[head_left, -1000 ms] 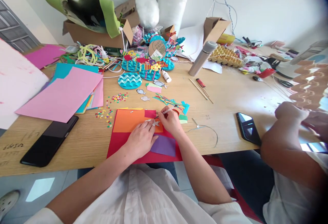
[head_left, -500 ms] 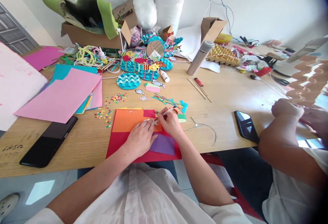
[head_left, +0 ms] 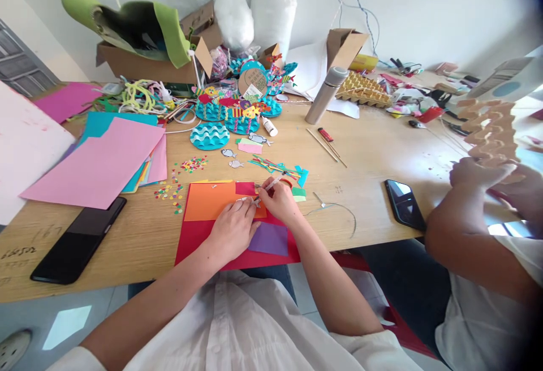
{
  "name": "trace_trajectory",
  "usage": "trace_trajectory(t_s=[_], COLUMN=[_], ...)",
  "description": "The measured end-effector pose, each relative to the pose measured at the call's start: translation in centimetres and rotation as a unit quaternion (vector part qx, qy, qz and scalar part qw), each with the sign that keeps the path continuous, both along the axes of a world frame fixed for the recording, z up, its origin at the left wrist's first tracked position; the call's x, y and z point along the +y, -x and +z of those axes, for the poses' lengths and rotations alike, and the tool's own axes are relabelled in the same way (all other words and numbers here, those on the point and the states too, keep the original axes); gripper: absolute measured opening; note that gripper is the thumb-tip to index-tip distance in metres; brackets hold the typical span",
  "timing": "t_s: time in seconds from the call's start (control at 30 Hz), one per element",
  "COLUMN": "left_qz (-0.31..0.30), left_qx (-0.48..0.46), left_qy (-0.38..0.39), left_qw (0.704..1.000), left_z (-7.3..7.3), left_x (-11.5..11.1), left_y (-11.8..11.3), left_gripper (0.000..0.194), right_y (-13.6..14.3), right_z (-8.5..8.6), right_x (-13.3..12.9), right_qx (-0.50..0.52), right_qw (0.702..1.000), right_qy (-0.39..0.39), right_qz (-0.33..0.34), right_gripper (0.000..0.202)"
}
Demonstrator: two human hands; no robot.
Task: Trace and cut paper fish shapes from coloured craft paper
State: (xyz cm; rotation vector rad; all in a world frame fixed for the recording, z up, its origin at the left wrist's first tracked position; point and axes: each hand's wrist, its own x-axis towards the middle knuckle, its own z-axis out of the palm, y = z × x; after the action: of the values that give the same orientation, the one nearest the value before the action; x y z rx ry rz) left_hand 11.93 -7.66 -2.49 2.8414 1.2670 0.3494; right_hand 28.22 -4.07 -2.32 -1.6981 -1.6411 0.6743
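Note:
My left hand (head_left: 233, 228) lies flat, fingers stretched out, pressing down a small white fish cutout that its fingertips mostly cover. Beneath it is orange paper (head_left: 202, 201), on top of a larger red sheet (head_left: 193, 246). Pinched in my right hand (head_left: 279, 202) is a slim pen (head_left: 276, 180), its tip down by the fish's tail just beside my left fingertips. A purple piece of paper (head_left: 268, 239) rests below my hands on the red sheet. Orange-handled scissors (head_left: 287, 183) show partly behind my right hand.
Fish cutouts (head_left: 236, 164), paper strips (head_left: 271, 166) and confetti dots (head_left: 194, 164) lie beyond the sheets. Blue fish decorations (head_left: 210, 136), a glue bottle (head_left: 270, 126) and a flask (head_left: 326, 96) stand farther back. Phones (head_left: 405, 204) flank me; a co-worker's hands (head_left: 481, 176) hold wavy cardboard at right.
The whole view has shifted slightly. My left hand stays flat on the fish, and the pen in my right hand has moved only a little along its tail.

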Motion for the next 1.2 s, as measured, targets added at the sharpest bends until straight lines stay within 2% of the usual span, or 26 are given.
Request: trace_trajectory(t_s=[0.43, 1.2], left_qz=[0.017, 0.021], left_qx=[0.002, 0.021], left_qy=[0.000, -0.013], left_qw=[1.000, 0.999], left_z=[-0.3, -0.4], left_x=[0.1, 0.1], left_y=[-0.6, -0.6], left_gripper=[0.038, 0.038], right_y=[-0.2, -0.8], right_z=[-0.8, -1.0], right_x=[-0.3, -0.1], right_qx=[0.027, 0.007], right_qw=[0.999, 0.996], right_qy=[-0.012, -0.043], right_qz=[-0.024, -0.072], right_gripper=[0.016, 0.015])
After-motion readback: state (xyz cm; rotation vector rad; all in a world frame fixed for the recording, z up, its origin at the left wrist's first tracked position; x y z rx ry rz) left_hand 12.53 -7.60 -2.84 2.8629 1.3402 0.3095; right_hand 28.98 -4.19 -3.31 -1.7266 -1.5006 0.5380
